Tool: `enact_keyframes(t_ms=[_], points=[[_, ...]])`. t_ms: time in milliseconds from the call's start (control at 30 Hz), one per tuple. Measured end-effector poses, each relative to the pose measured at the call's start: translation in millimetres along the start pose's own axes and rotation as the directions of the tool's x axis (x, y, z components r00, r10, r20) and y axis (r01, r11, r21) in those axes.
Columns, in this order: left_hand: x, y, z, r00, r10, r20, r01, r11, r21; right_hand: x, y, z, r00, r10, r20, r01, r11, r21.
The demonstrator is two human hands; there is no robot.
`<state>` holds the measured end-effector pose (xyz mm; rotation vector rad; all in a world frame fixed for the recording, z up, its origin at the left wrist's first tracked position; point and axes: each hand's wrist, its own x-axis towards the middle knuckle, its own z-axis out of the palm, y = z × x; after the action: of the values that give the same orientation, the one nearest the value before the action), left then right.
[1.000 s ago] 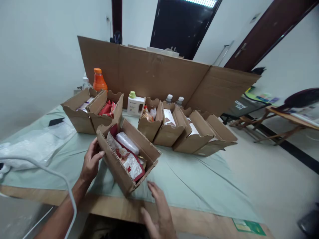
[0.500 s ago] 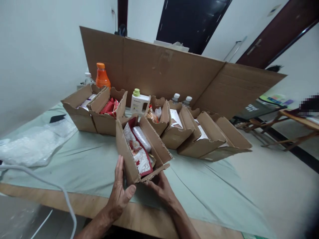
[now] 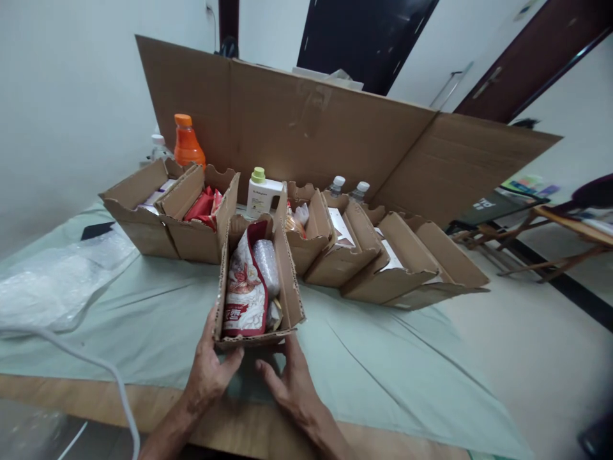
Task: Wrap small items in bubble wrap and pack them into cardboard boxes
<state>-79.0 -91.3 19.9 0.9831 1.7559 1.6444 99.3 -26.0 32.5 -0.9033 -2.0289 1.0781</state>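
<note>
An open cardboard box (image 3: 293,281) is directly in front of me at the near side of the table. Inside it lie a white and dark-red printed pouch (image 3: 245,287) and a bubble-wrapped bundle (image 3: 266,267). My left hand (image 3: 207,370) grips the box's near left corner, fingers along the side and thumb at the front. At the near right corner, my right hand (image 3: 293,383) holds the box from low down; its thumb points left beneath the front edge, and its fingertips are partly hidden by the box.
Behind stands a row of similar boxes (image 3: 345,263) with packets inside. A white bottle with a green cap (image 3: 261,197), an orange bottle (image 3: 188,145) and a tall cardboard panel (image 3: 354,134) are farther back. Bubble wrap (image 3: 52,275) and a white cable (image 3: 90,361) lie left.
The box has turned so its near end faces me squarely, and that end has shifted left. Both hands have moved left with it. The view has also shifted slightly.
</note>
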Motion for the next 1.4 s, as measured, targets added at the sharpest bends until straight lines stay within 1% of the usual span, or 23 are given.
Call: enact_keyframes(t_ms=[100, 200, 267, 333, 367, 400, 433, 500, 567, 633, 700, 800, 867, 933, 1000, 1100, 1267, 1333, 1400], points=[[16, 2, -10.2, 0.999, -0.027, -0.027, 0.026, 0.999, -0.034, 10, -3, 14, 0.999, -0.04, -0.023, 0.04, 0.999, 0.006], [43, 9, -11.8, 0.998, 0.013, -0.062, -0.014, 1.0, -0.01, 33, -5, 22, 0.997, -0.076, -0.025, 0.077, 0.996, 0.035], [63, 17, -10.7, 0.992, 0.094, -0.085, -0.086, 0.993, 0.085, 48, -2, 23, 0.997, -0.083, -0.006, 0.083, 0.995, 0.06], [79, 24, -10.2, 0.976, 0.162, -0.148, -0.124, 0.964, 0.236, 55, 5, 23, 0.997, -0.08, 0.007, 0.079, 0.995, 0.06], [83, 26, -10.2, 0.966, 0.176, -0.192, -0.113, 0.947, 0.299, 56, 9, 22, 0.997, -0.079, 0.016, 0.078, 0.996, 0.051], [85, 28, -10.1, 0.959, 0.165, -0.229, -0.082, 0.94, 0.333, 56, 14, 22, 0.997, -0.078, 0.028, 0.077, 0.996, 0.039], [85, 30, -9.4, 0.96, 0.13, -0.249, -0.043, 0.944, 0.328, 54, 18, 21, 0.996, -0.077, 0.043, 0.076, 0.997, 0.027], [81, 32, -5.3, 0.975, 0.032, -0.218, 0.017, 0.976, 0.219, 52, 26, 21, 0.994, -0.076, 0.083, 0.076, 0.997, 0.009], [77, 34, 2.5, 0.988, -0.032, -0.151, 0.039, 0.998, 0.042, 52, 31, 21, 0.992, -0.074, 0.107, 0.075, 0.997, -0.008], [80, 35, 11.9, 0.993, -0.057, -0.099, 0.047, 0.994, -0.103, 55, 34, 21, 0.992, -0.068, 0.107, 0.069, 0.998, -0.009], [88, 35, 20.3, 0.995, -0.076, -0.06, 0.063, 0.979, -0.195, 58, 36, 22, 0.994, -0.063, 0.09, 0.062, 0.998, 0.01], [107, 30, 28.0, 0.996, -0.08, -0.027, 0.07, 0.965, -0.254, 59, 37, 23, 0.995, -0.067, 0.07, 0.065, 0.997, 0.031], [117, 24, 30.0, 0.998, -0.051, -0.033, 0.042, 0.969, -0.243, 57, 38, 23, 0.994, -0.076, 0.076, 0.075, 0.997, 0.011], [122, 19, 30.0, 0.999, -0.024, -0.03, 0.017, 0.979, -0.204, 56, 37, 23, 0.991, -0.095, 0.096, 0.097, 0.995, -0.023], [119, 16, 27.4, 1.0, -0.027, -0.006, 0.026, 0.987, -0.159, 56, 34, 21, 0.986, -0.125, 0.113, 0.131, 0.99, -0.047], [99, 15, 16.3, 0.998, -0.053, 0.039, 0.056, 0.997, -0.057, 57, 29, 16, 0.98, -0.151, 0.127, 0.159, 0.986, -0.053], [40, 7, -20.4, 0.992, -0.046, 0.121, 0.034, 0.994, 0.1, 63, 22, 11, 0.979, -0.16, 0.127, 0.17, 0.983, -0.074], [17, 0, -34.6, 0.994, -0.03, 0.103, 0.012, 0.986, 0.168, 70, 15, 12, 0.973, -0.188, 0.136, 0.203, 0.973, -0.106], [0, -5, -44.6, 0.997, 0.031, 0.076, -0.048, 0.971, 0.235, 85, -1, 13, 0.966, -0.219, 0.14, 0.238, 0.961, -0.139]])
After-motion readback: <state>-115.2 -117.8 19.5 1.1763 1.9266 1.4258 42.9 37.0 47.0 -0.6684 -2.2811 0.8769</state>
